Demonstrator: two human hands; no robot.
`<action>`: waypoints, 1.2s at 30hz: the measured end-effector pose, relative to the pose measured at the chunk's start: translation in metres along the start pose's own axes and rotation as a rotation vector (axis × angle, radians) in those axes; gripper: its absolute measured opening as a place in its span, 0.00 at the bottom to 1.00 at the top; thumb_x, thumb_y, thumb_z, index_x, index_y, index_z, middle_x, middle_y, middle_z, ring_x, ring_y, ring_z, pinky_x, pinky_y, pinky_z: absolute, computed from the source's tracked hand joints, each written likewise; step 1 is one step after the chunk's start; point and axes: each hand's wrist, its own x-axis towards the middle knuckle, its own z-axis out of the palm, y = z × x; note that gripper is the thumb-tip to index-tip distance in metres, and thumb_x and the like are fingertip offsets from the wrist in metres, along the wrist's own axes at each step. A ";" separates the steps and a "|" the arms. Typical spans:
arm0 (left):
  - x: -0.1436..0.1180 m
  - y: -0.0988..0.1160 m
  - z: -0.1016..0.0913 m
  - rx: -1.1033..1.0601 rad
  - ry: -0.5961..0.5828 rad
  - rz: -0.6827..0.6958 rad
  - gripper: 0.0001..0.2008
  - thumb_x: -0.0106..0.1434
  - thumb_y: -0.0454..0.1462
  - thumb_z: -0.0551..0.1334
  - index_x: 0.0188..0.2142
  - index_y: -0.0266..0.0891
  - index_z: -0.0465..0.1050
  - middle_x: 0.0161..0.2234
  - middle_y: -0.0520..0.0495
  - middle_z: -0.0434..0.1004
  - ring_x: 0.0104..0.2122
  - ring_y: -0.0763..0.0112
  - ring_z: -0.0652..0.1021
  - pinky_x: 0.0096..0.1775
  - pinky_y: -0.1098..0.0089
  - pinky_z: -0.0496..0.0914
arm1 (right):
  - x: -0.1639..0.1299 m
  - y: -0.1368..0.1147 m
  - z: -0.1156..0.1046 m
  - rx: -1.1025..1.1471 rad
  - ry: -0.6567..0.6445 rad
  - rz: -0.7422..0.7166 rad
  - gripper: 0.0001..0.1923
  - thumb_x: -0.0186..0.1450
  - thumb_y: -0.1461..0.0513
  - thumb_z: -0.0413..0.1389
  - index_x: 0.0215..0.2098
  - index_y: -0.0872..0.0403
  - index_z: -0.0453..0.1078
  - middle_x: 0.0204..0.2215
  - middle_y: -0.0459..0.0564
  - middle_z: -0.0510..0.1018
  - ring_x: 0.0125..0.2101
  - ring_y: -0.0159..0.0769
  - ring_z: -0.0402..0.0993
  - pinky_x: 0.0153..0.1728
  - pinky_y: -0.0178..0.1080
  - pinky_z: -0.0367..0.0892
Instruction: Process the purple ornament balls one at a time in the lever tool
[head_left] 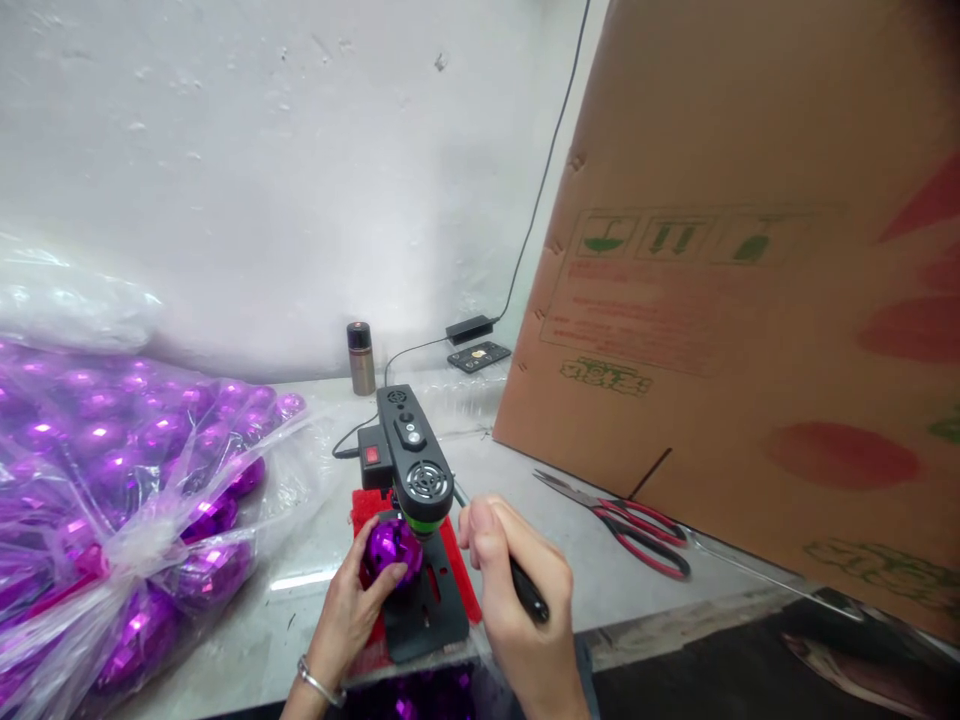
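The left hand (354,598) grasped a shiny purple faceted ball (395,549); farther right, the right hand (498,582) clenched a black cylindrical handle (529,593).

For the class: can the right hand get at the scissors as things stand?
Probably yes: the scissors lie on the table beside the right hand, nothing visibly between them, though that hand would likely first have to release the black handle.
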 end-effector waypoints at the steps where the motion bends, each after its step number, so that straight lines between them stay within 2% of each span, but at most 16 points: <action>1: 0.001 -0.004 -0.002 -0.033 -0.002 -0.025 0.44 0.58 0.62 0.69 0.67 0.39 0.74 0.66 0.35 0.81 0.69 0.40 0.76 0.74 0.42 0.63 | -0.001 0.000 0.000 0.003 -0.005 0.006 0.20 0.80 0.68 0.49 0.29 0.50 0.61 0.22 0.38 0.65 0.23 0.25 0.64 0.26 0.29 0.62; 5: 0.004 -0.017 -0.009 -0.102 0.005 -0.040 0.46 0.57 0.67 0.68 0.65 0.41 0.75 0.68 0.36 0.79 0.73 0.41 0.72 0.76 0.44 0.59 | -0.005 0.002 -0.001 0.023 -0.024 0.038 0.19 0.80 0.68 0.48 0.29 0.50 0.60 0.23 0.39 0.66 0.24 0.26 0.65 0.28 0.31 0.62; 9: 0.004 -0.014 -0.009 -0.096 -0.053 -0.047 0.48 0.57 0.65 0.69 0.67 0.38 0.73 0.69 0.33 0.77 0.72 0.39 0.72 0.76 0.42 0.58 | -0.007 0.003 -0.001 0.045 -0.030 0.056 0.19 0.80 0.68 0.49 0.29 0.50 0.60 0.24 0.40 0.66 0.24 0.27 0.64 0.27 0.32 0.61; 12: 0.002 -0.005 -0.007 -0.044 -0.078 -0.016 0.46 0.57 0.60 0.71 0.68 0.38 0.73 0.69 0.32 0.78 0.71 0.39 0.74 0.74 0.42 0.62 | -0.008 0.003 -0.001 0.045 -0.036 0.061 0.19 0.80 0.67 0.48 0.30 0.50 0.60 0.24 0.39 0.65 0.24 0.27 0.64 0.28 0.31 0.61; 19: -0.004 0.007 -0.002 0.166 0.014 0.159 0.38 0.57 0.53 0.72 0.63 0.38 0.77 0.61 0.31 0.84 0.62 0.37 0.82 0.67 0.37 0.71 | -0.008 0.004 -0.001 0.039 -0.048 0.058 0.19 0.81 0.67 0.48 0.30 0.50 0.61 0.24 0.40 0.66 0.24 0.27 0.64 0.27 0.31 0.61; 23: -0.006 0.010 0.004 0.194 0.029 0.183 0.37 0.55 0.53 0.72 0.61 0.38 0.78 0.58 0.31 0.85 0.59 0.37 0.83 0.64 0.37 0.74 | -0.006 0.004 -0.001 0.028 -0.045 0.053 0.19 0.81 0.67 0.48 0.30 0.50 0.60 0.24 0.39 0.67 0.24 0.26 0.65 0.27 0.31 0.62; 27: -0.008 0.013 0.009 0.176 0.037 0.167 0.37 0.56 0.52 0.71 0.62 0.39 0.75 0.59 0.30 0.83 0.60 0.37 0.83 0.63 0.39 0.76 | -0.004 0.002 -0.001 -0.001 -0.043 0.068 0.20 0.82 0.64 0.48 0.29 0.50 0.60 0.23 0.40 0.66 0.23 0.26 0.66 0.26 0.31 0.62; 31: -0.010 0.011 0.015 0.154 0.023 0.161 0.37 0.56 0.51 0.72 0.62 0.39 0.74 0.61 0.31 0.81 0.61 0.38 0.82 0.64 0.40 0.75 | -0.001 0.000 -0.001 -0.015 -0.035 0.092 0.21 0.82 0.62 0.48 0.28 0.50 0.62 0.23 0.41 0.67 0.23 0.27 0.66 0.26 0.32 0.62; 36: -0.009 -0.003 0.028 0.070 0.049 0.176 0.40 0.54 0.49 0.74 0.63 0.39 0.72 0.63 0.30 0.79 0.64 0.35 0.78 0.68 0.36 0.69 | 0.001 0.000 -0.001 -0.005 -0.024 0.116 0.21 0.81 0.62 0.49 0.28 0.50 0.63 0.22 0.41 0.68 0.23 0.28 0.66 0.26 0.32 0.62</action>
